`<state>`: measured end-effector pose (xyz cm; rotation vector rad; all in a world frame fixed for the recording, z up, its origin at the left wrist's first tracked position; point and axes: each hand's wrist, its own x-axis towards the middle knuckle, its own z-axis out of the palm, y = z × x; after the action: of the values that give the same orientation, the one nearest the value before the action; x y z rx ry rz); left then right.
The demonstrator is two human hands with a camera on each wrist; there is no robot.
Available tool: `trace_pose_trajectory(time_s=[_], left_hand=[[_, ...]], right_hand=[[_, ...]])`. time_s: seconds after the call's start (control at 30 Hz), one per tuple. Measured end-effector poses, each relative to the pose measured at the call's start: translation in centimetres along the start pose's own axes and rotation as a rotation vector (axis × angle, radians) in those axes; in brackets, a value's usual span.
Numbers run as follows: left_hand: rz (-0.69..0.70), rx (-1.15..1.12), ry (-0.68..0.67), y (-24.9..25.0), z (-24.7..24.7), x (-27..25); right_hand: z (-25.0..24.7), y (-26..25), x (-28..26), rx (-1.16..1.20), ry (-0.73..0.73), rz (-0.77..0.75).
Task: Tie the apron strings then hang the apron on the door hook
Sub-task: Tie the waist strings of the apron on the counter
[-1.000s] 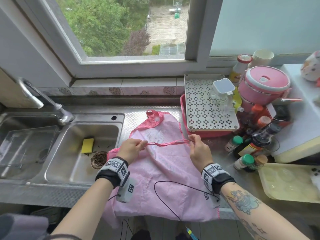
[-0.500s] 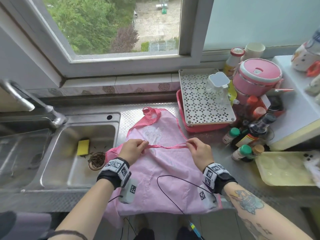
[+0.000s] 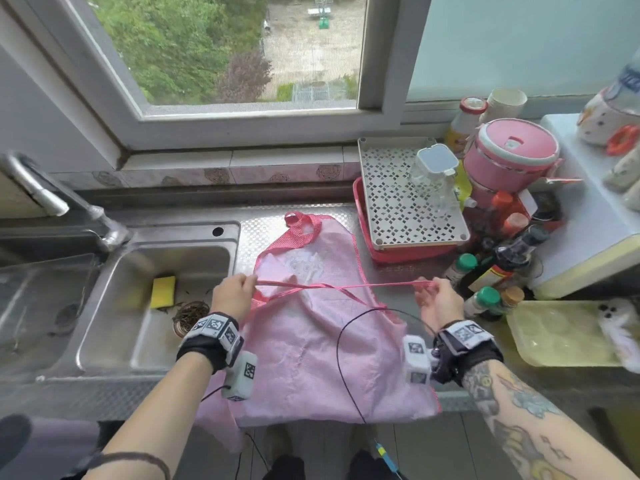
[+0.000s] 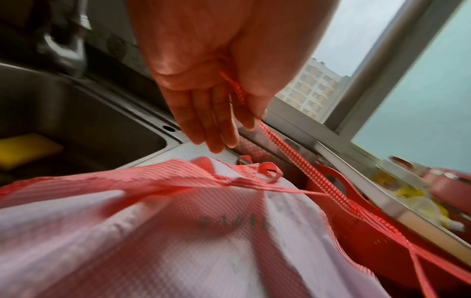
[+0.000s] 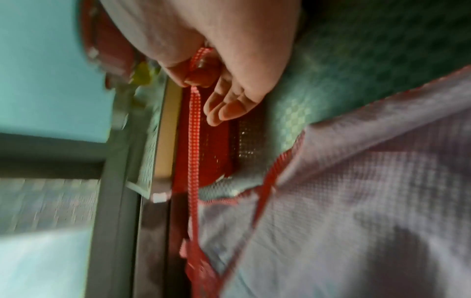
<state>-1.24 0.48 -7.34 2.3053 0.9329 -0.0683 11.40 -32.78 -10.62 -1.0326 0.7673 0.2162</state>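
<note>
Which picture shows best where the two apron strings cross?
The head view: the strings run taut from the left hand to the right hand and cross over the apron. The left wrist view shows one string leaving that hand's fingers, with a blurred meeting. The right wrist view is blurred; the crossing isn't clear.

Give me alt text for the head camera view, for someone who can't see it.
Two hands pull the red checked apron strings taut and crossed above a pink apron spread on a steel counter: left hand pinches one end, right hand the other. A sink lies to the left, a white drying rack and bottles to the right.
</note>
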Motion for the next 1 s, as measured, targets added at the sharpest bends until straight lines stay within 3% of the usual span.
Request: trace_pose_trajectory(time_s=[0.07,0.17,0.23,0.3,0.37,0.47,0.53,0.6,0.73,0.87,1.0], left_hand=[[-0.122,-0.205,-0.009,-1.2,-0.2,0.7],[-0.327,-0.933,-0.051,-1.3,-0.1,0.5],[-0.394,-1.31,-0.094,-0.8,-0.3,0.1],[-0.437,-1.475,-0.151,-0.4,-0.3,0.0],[-0.417,-1.284,-0.197,0.1,-0.1,0.1],[-0.031,-0.273,-0.19,0.3,0.1,-0.2],[0.199,0.253,-0.23,-0.2,0.1,-0.7],[0.329,0.544,-0.269,-1.0,0.4,-1.0],[0.377,0.719,-0.362,-1.8,1.0,-0.9],[0.374,0.543,-0.487,-1.3,1.9,-1.1],[0.367,0.43,-0.517,-1.1,2.6,-1.1]], right_hand=[[-0.5,-0.5,0.4,0.229,-0.087,0.065],[-0.2,-0.5,-0.1,0.29,-0.197,0.1],[0.3,-0.1,-0.6,0.131,-0.236,0.112],[0.7,0.5,-1.2,-0.286,-0.254,-0.026],[1.0,0.6,-2.5,-0.916,-0.305,-0.32],[1.1,1.0,-4.4,-1.768,-0.469,-0.605],[0.9,1.3,-4.7,-2.042,-0.521,-0.681],[0.3,1.9,-4.2,-2.135,-0.51,-0.674],[-0.9,3.1,-2.8,-2.198,-0.429,-0.675],[-0.4,4.8,-3.1,-2.239,-0.488,-0.683],[1.4,7.1,-4.0,-2.064,-0.583,-0.631]])
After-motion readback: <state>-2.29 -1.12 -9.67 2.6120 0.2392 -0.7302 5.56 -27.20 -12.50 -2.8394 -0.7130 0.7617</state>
